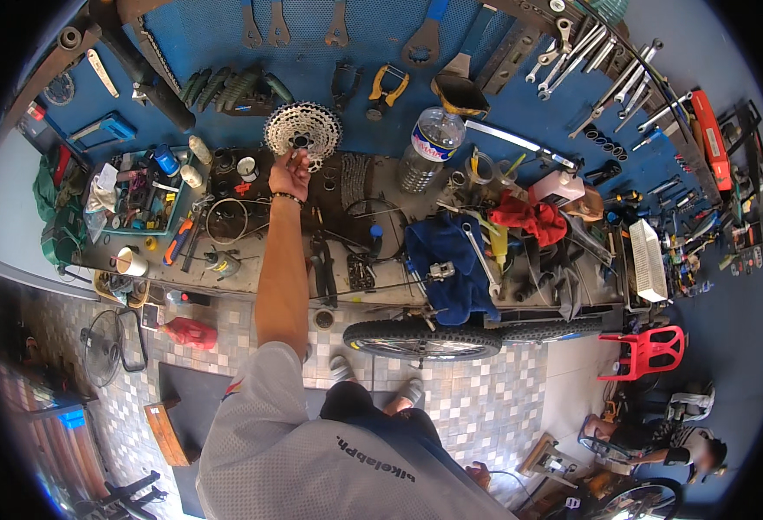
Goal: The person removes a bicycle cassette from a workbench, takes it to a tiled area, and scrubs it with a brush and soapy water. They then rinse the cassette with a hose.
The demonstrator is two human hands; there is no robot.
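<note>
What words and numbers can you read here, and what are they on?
Grey shirt: dark printed letters, which I won't copy out.
Clear bottle: colourful label with printing, also not copied.
Small blue can: any writing is too small to read.
Gears at the left hand: no writing I can make out.

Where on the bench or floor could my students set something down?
Bench: small bare patches seem to lie between the white cup and green bag, and between the spray bottle and left forearm. Bare tiled floor spreads between the right foot and red chair. It is crowded around the blue towel and inside the parts tray.
</note>
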